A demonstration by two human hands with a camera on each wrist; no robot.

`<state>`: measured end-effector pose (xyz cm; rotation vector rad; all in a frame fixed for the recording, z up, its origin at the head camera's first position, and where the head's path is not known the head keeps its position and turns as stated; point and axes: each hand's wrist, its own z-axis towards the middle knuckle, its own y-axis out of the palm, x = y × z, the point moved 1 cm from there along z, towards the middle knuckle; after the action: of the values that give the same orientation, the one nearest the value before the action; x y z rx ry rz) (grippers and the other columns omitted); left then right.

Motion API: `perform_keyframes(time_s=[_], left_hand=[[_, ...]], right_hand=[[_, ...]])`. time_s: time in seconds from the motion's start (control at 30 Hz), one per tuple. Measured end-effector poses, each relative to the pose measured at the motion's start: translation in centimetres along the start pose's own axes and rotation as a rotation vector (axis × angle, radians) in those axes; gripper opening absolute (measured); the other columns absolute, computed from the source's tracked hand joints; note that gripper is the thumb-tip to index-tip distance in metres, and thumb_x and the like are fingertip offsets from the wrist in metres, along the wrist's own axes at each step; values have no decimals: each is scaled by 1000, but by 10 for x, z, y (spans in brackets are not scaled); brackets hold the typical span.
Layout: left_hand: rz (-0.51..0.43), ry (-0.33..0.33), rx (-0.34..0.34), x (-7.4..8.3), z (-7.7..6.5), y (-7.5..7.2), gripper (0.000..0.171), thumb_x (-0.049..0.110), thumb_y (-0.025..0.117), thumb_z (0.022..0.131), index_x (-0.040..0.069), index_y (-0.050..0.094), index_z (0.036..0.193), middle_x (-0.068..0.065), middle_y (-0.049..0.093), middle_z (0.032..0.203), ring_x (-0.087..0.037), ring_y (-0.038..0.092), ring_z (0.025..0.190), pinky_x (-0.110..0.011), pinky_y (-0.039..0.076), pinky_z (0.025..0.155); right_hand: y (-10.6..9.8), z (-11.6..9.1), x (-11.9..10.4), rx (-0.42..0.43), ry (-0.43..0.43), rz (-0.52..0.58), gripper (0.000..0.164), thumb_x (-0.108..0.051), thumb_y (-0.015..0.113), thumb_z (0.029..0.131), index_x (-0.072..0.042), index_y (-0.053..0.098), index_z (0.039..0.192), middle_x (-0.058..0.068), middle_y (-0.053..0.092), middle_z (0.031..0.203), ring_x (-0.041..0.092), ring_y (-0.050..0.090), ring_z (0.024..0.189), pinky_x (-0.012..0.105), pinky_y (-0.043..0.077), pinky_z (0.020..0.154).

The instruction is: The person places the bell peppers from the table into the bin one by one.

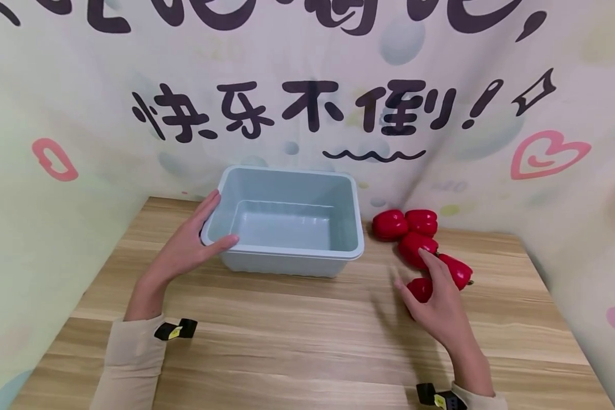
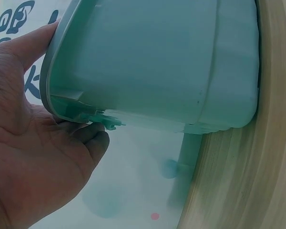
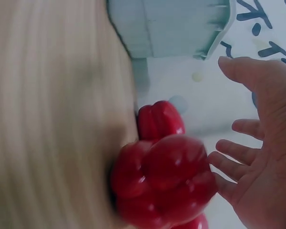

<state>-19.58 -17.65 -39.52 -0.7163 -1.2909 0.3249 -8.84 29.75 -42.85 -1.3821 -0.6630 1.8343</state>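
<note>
Plainly, the left hand grasps a pale blue, rectangular plastic tub by its near left corner, while the right hand holds nothing, its fingers spread above the peppers. The tub stands upright on the light wood-grain counter, near the printed white cloth backdrop.

Five glossy red bell peppers lie to the right of the tub, bunched close together: two side by side at the back, one just in front of them, one off to its right, and the nearest partly covered by the right hand.

Only the head view looks down into the tub, onto its shiny floor. The left wrist view gives the outer wall instead — and the fingers bent against it beneath the rim, with the thumb along that rim. From the right wrist the lobed end of one pepper fills the foreground, hiding most of the others; the thumb stands well away from it. Whether the smallest finger actually touches that pepper — or merely overlaps it from this angle — I cannot say for certain.
</note>
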Motion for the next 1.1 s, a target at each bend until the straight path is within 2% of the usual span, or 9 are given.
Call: perform_keyframes(time_s=[0.13,0.17,0.27,0.33,0.4,0.5,0.73,0.93,1.1], left_hand=[[-10,6,2,2,0,0,101,40,77,94,17,15,171,-4,10,181,-43,25,162,-72,31,122],[-12,7,3,2,0,0,101,40,77,94,18,16,171,-3,10,181,-43,25,162,-72,31,122],[-20,10,3,2,0,0,101,40,77,94,17,16,171,-3,10,181,-42,24,162,-72,31,122],[-24,10,3,2,1,1,101,39,78,94,17,17,171,-3,11,181,-42,24,162,-72,31,122],[-28,11,2,2,1,1,100,39,78,94,17,17,171,-3,11,181,-41,24,162,-72,31,122],[-26,15,0,2,2,2,100,39,77,94,17,17,171,-3,11,181,-42,25,162,-72,32,122],[-21,14,1,3,2,3,100,39,77,95,17,17,171,-4,11,181,-43,27,160,-72,34,121],[-20,12,7,4,2,3,99,39,76,95,16,17,171,-4,11,181,-43,28,159,-71,36,120],[-23,5,16,4,0,2,100,38,77,94,18,17,171,-4,11,181,-43,30,158,-71,37,118]], right_hand=[[-1,-5,9,20,-2,16,84,-20,86,88,0,42,158,23,47,159,42,44,145,70,50,103],[-1,-7,11,28,-1,18,85,-19,86,88,0,42,158,22,47,159,41,44,145,66,52,104],[-2,-11,17,58,0,19,85,-18,88,86,-1,44,157,19,50,157,36,46,143,35,53,106],[-2,-14,19,80,4,36,86,-17,89,85,-1,45,156,18,52,155,33,48,140,16,44,102],[-3,-17,21,100,12,69,86,-15,89,84,-2,45,156,19,53,154,31,48,138,3,35,98],[-4,-24,24,129,48,115,87,-11,88,83,-2,44,157,20,53,154,26,48,136,0,32,101],[-7,-42,33,183,197,196,85,-11,86,86,-8,43,160,17,51,157,-10,43,133,-2,34,105],[-6,-58,43,214,281,272,84,-8,84,88,-12,41,161,17,50,157,-12,45,130,-1,37,104],[-4,-65,45,198,320,264,88,-10,84,90,-16,36,164,15,50,157,-14,44,129,-2,36,104]])
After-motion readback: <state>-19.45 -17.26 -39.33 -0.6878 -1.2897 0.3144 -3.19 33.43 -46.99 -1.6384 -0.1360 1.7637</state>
